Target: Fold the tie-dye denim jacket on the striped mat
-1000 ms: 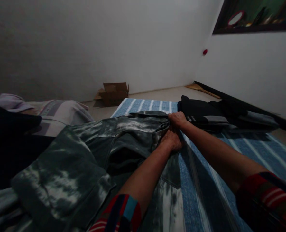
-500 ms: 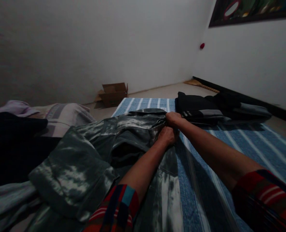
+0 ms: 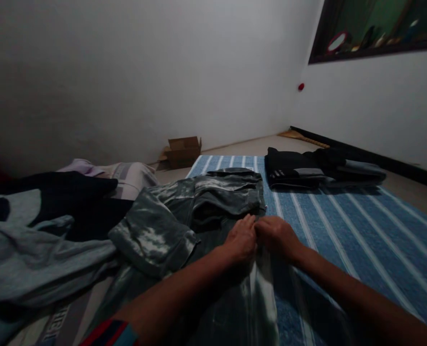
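A grey bleach-washed pair of jeans (image 3: 170, 230) lies spread on a blue striped mat (image 3: 343, 226), its waist at the far end. My left hand (image 3: 240, 242) lies flat on the jeans near their right edge, fingers stretched out. Beside it, almost touching, my right hand (image 3: 276, 235) rests palm down on the same edge of the cloth, its fingers bent down on the fabric. Whether it pinches the cloth I cannot make out.
A folded pile of dark clothes (image 3: 307, 170) sits at the mat's far right. Loose garments, dark and pale grey (image 3: 36, 240), are heaped on the left. A small open cardboard box (image 3: 182, 150) stands by the white wall. A dark skirting runs along the right wall.
Both hands have drawn back from the jeans' waist toward me along the right edge. The left hand's fingers have flattened out. The view has shifted so the heap on the left shows more.
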Demonstrator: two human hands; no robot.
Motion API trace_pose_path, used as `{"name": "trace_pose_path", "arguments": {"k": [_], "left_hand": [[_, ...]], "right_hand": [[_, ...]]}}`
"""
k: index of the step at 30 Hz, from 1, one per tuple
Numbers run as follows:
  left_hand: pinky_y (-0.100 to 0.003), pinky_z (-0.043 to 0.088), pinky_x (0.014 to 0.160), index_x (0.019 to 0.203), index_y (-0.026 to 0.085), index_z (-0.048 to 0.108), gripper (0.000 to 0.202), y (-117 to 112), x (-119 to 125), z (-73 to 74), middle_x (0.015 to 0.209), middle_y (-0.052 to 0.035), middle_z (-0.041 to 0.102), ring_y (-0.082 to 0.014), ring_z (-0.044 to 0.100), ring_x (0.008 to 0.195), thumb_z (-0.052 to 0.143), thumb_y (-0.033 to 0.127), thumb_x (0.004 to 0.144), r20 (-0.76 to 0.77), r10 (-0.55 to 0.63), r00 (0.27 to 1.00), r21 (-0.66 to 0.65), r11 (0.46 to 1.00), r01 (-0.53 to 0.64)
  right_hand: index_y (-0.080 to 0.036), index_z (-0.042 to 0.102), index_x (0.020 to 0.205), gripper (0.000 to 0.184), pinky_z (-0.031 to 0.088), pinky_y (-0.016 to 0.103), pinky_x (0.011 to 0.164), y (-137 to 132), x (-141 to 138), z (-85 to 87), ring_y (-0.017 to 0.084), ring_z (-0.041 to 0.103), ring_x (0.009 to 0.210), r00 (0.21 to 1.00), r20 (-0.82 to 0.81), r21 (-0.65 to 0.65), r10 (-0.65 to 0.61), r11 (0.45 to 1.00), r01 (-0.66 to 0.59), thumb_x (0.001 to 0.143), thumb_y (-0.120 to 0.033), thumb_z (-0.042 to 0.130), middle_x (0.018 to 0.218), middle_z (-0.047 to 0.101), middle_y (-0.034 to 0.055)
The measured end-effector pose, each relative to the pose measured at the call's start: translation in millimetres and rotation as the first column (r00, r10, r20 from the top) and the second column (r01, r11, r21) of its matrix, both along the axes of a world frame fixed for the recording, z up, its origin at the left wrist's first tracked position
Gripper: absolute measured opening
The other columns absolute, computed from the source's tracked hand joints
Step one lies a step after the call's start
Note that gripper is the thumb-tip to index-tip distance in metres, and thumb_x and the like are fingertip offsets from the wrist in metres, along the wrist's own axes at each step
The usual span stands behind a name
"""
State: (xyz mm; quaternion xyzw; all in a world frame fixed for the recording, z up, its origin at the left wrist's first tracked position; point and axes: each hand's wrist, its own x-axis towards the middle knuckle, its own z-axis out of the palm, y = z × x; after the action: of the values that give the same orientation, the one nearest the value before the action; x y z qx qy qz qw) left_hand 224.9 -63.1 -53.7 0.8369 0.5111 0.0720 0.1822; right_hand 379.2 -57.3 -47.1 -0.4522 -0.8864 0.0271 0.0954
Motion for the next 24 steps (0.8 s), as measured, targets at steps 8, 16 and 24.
{"name": "trace_pose_path", "arguments": {"k": [8,16,24], "left_hand": [[-0.051,0.016,0.114,0.137,0.013,0.041,0.056,-70,-30,-6.3,0.152,-0.0165,0.028,-0.0276,0.017,0.142,0.048,0.032,0.085,-0.043,0.097,0.994,0.029,0.995,-0.095],[-0.041,0.039,0.105,0.122,0.014,0.052,0.045,-77,-71,-6.0,0.133,-0.0149,0.053,-0.0252,0.048,0.126,0.055,0.021,0.078,0.318,0.54,0.779,-0.066,0.832,-0.55],[-0.029,0.05,0.089,0.111,0.013,0.057,0.04,-72,-72,-6.2,0.114,-0.0103,0.065,-0.0178,0.064,0.101,0.055,0.003,0.072,0.474,0.634,0.611,-0.305,0.769,-0.562]], "right_hand": [[-0.015,0.059,0.08,0.016,0.037,0.03,0.075,-42,-8,-27.6,0.018,0.05,0.077,0.936,-0.251,0.258,0.246,0.949,-0.18,0.083,-0.009,0.045,0.081,0.059,0.0062],[-0.016,0.061,0.099,0.016,0.041,0.033,0.086,-36,-28,-18.7,0.023,0.053,0.098,0.976,-0.16,0.142,0.147,0.982,-0.124,0.084,-0.02,0.057,0.103,0.059,0.0097],[-0.005,0.047,0.135,0.059,0.03,0.049,0.106,-37,-44,-69.1,0.038,0.028,0.134,0.994,-0.054,0.106,-0.092,0.99,0.097,0.09,-0.044,0.053,0.142,0.034,0.0258]]}}
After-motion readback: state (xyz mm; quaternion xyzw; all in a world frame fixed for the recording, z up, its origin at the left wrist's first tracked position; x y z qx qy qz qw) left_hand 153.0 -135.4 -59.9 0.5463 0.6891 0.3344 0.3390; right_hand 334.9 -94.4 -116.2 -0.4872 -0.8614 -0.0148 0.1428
